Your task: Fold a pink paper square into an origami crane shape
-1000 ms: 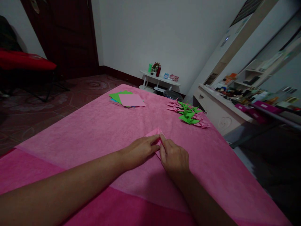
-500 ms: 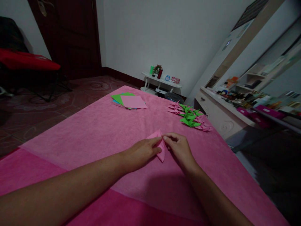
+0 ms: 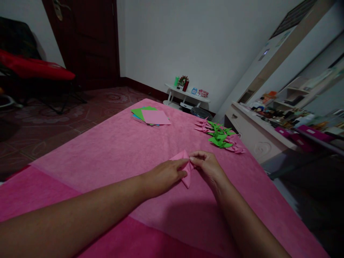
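Observation:
A folded piece of pink paper (image 3: 187, 181) lies on the pink cloth in front of me, with one point toward me. My left hand (image 3: 165, 175) holds it down from the left, its thumb and index finger resting on top and partly hiding it. At the paper's right edge, my right hand (image 3: 208, 165) pinches the sheet between thumb and index finger. The other fingers of that hand are curled.
Folded paper cranes in green (image 3: 219, 138) and pink (image 3: 202, 124) cluster at the table's right edge. A stack of coloured square sheets (image 3: 156, 117) lies at the far side. Beyond stand a small white shelf (image 3: 188, 94), a dresser (image 3: 258, 132) and a red chair (image 3: 40, 69).
The whole view has shifted slightly, so things appear a little farther right and lower. Both hands remain on the pink paper, with the right fingers still pinching its right edge.

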Tool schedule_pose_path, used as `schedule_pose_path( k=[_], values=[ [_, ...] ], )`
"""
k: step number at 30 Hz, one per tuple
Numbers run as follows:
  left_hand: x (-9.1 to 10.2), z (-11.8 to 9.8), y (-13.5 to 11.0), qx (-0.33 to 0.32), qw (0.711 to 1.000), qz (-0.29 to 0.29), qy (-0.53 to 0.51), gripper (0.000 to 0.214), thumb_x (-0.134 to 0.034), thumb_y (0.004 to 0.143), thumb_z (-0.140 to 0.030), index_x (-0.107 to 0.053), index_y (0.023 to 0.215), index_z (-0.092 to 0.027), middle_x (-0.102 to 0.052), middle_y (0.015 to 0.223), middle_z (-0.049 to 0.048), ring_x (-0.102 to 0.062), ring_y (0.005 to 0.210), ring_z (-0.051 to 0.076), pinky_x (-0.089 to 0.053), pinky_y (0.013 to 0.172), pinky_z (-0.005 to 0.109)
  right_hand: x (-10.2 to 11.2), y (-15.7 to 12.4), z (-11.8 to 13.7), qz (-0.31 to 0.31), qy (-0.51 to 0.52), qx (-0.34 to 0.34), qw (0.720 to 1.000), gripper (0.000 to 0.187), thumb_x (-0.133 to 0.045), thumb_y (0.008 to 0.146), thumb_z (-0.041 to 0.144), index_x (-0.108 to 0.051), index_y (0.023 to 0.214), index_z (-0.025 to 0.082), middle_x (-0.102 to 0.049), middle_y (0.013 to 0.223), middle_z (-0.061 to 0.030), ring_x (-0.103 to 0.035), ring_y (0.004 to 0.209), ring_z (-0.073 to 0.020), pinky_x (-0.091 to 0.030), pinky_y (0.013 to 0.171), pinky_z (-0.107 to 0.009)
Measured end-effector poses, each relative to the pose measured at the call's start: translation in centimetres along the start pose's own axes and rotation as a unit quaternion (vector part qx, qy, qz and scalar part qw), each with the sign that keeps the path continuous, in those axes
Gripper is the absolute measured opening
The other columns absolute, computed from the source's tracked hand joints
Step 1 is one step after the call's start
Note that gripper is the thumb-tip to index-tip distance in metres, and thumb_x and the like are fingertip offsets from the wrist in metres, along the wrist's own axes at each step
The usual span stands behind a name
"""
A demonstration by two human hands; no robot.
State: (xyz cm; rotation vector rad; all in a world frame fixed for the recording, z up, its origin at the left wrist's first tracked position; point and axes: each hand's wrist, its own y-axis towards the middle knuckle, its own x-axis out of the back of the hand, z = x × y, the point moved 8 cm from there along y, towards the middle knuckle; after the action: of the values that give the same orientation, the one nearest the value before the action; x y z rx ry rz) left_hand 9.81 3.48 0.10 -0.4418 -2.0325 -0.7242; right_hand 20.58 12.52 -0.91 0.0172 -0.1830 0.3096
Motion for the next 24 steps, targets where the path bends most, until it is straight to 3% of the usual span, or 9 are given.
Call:
schedule_pose_path(
  k=[4, 12, 17, 24],
  values=[
    [0.2, 0.5, 0.2, 0.045, 0.998, -0.001, -0.053, 0.028, -0.035, 0.095, -0.024, -0.054, 0.113, -0.016, -0.059, 0.11, 0.0083, -0.057, 0.099, 0.019, -0.044, 0.088, 0.031, 0.2, 0.4, -0.2, -0.007, -0.002, 0.003, 1.0, 0.022, -0.079, 0.053, 0.025, -0.067, 0.068, 0.013, -0.062, 0.062, -0.001, -0.052, 0.055, -0.0109, -0.041, 0.054, -0.024],
    [0.7, -0.1, 0.1, 0.022, 0.999, 0.003, -0.048, 0.025, -0.035, 0.093, -0.021, -0.058, 0.1, -0.016, -0.059, 0.108, 0.0087, -0.055, 0.098, 0.02, -0.042, 0.087, 0.032, -0.4, 0.9, 0.1, 0.011, 0.008, -0.002, 1.0, 0.032, -0.081, 0.05, 0.024, -0.066, 0.076, 0.013, -0.062, 0.065, 0.0004, -0.053, 0.055, -0.0099, -0.041, 0.055, -0.024],
    [0.8, 0.0, 0.0, 0.037, 0.996, 0.0, -0.076, 0.024, -0.036, 0.093, -0.022, -0.056, 0.106, -0.017, -0.06, 0.109, 0.0079, -0.055, 0.1, 0.02, -0.041, 0.089, 0.032, -0.8, 1.0, 0.3, 0.029, 0.013, 0.006, 0.999, 0.033, -0.08, 0.051, 0.021, -0.067, 0.081, 0.013, -0.056, 0.06, 0.004, -0.048, 0.051, -0.0075, -0.036, 0.05, -0.02],
    [0.6, 0.5, 0.1, 0.075, 0.99, -0.001, -0.123, 0.025, -0.038, 0.092, -0.023, -0.052, 0.111, -0.018, -0.06, 0.107, 0.0063, -0.055, 0.096, 0.018, -0.041, 0.086, 0.03, -1.1, 1.0, 0.1, 0.061, 0.041, -0.031, 0.997, 0.037, -0.081, 0.051, 0.022, -0.067, 0.083, 0.014, -0.062, 0.065, 0.0007, -0.056, 0.056, -0.0109, -0.044, 0.055, -0.023]
  ],
)
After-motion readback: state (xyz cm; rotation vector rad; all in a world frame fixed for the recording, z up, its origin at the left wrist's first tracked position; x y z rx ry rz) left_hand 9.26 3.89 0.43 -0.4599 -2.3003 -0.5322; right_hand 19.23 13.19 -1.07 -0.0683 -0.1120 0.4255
